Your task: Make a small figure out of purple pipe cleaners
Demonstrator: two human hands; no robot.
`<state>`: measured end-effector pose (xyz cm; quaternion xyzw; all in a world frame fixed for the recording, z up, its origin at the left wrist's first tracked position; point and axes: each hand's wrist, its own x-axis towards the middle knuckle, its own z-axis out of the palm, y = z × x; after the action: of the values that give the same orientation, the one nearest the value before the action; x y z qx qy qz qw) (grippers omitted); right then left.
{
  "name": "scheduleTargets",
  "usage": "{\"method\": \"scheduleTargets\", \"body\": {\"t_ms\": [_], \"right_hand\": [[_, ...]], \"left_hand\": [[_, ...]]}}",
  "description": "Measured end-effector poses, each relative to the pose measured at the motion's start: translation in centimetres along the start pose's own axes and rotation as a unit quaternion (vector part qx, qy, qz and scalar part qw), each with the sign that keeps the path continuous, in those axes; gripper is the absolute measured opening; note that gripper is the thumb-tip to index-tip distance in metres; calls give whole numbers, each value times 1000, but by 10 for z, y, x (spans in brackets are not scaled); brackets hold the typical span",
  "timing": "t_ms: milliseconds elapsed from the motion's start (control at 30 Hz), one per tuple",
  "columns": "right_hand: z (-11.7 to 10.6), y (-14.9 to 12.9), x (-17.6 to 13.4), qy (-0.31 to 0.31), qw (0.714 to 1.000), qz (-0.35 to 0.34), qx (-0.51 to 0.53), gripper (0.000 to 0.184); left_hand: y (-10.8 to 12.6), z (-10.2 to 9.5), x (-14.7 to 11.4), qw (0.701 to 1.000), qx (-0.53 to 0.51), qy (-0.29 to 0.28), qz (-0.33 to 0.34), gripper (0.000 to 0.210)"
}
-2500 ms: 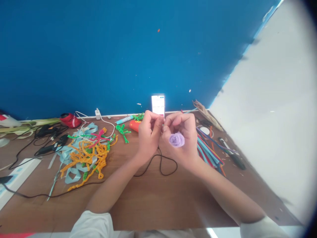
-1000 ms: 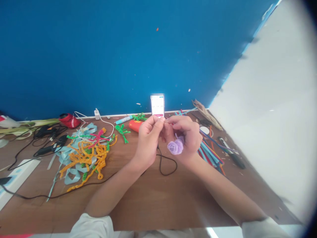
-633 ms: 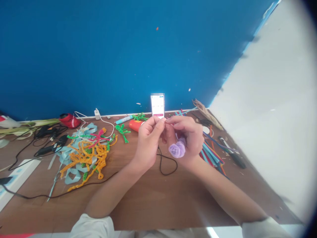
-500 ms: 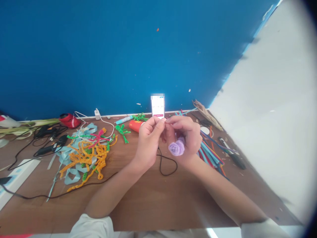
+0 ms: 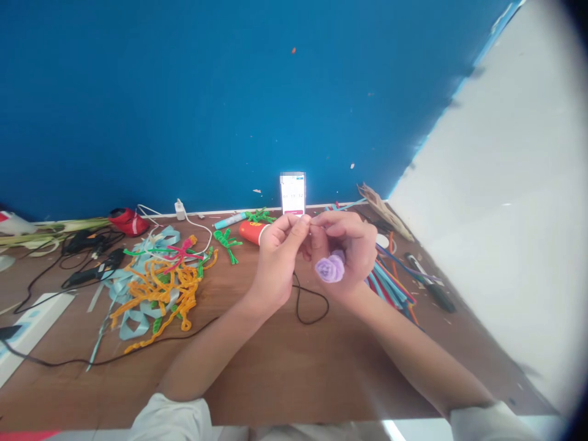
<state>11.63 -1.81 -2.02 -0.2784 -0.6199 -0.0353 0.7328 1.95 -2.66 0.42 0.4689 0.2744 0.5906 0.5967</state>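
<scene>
My right hand (image 5: 349, 248) is closed around a purple pipe-cleaner flower (image 5: 329, 267), whose coiled bloom pokes out below the fingers, toward me. Thumb and forefinger of my left hand (image 5: 280, 257) are pinched together close to the right fingertips, above the bloom. What sits in that pinch is too small and hidden to make out. Both hands are raised over the table. Behind them a phone (image 5: 293, 193) with a lit timer screen leans at the wall, and a red paper cup (image 5: 252, 232) lies on its side left of my left hand.
On the left, orange pipe cleaners (image 5: 184, 288) and pale blue ribbon (image 5: 134, 324) lie tangled. Green pipe-cleaner figures (image 5: 226, 244) and a blue marker (image 5: 229, 220) rest behind. Loose pipe cleaners (image 5: 390, 285) and a black marker (image 5: 432, 285) lie right. A power strip (image 5: 34, 331) and a black cable (image 5: 151, 348) are near.
The purple bloom has tilted and shifted slightly up and right with my right hand. The left hand keeps its pinch nearly in place.
</scene>
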Motion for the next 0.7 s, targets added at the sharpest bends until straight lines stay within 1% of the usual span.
{"method": "scheduleTargets", "body": {"t_ms": [100, 200, 267, 367, 467, 567, 633, 700], "right_hand": [[2, 3, -2, 15, 999, 27, 31, 30], [2, 4, -3, -3, 996, 55, 68, 30], [2, 3, -3, -12, 994, 60, 88, 30], [1, 2, 0, -5, 994, 57, 89, 31], [-1, 2, 5, 15, 997, 52, 62, 31], [-3, -1, 9, 31, 996, 59, 60, 34], [-4, -4, 9, 25, 995, 60, 77, 37], [-6, -8, 9, 6, 993, 59, 101, 40]], "left_hand": [[0, -1, 1, 1000, 19, 8, -2, 29], [0, -2, 2, 999, 34, 18, 15, 27], [0, -2, 2, 999, 39, 19, 24, 27], [0, -4, 3, 999, 40, 13, 32, 25], [1, -7, 6, 999, 32, -4, 38, 22], [3, -9, 9, 999, -17, -28, 25, 20], [3, -11, 12, 996, -66, -55, 2, 25], [1, -13, 15, 988, -115, -101, -23, 36]]}}
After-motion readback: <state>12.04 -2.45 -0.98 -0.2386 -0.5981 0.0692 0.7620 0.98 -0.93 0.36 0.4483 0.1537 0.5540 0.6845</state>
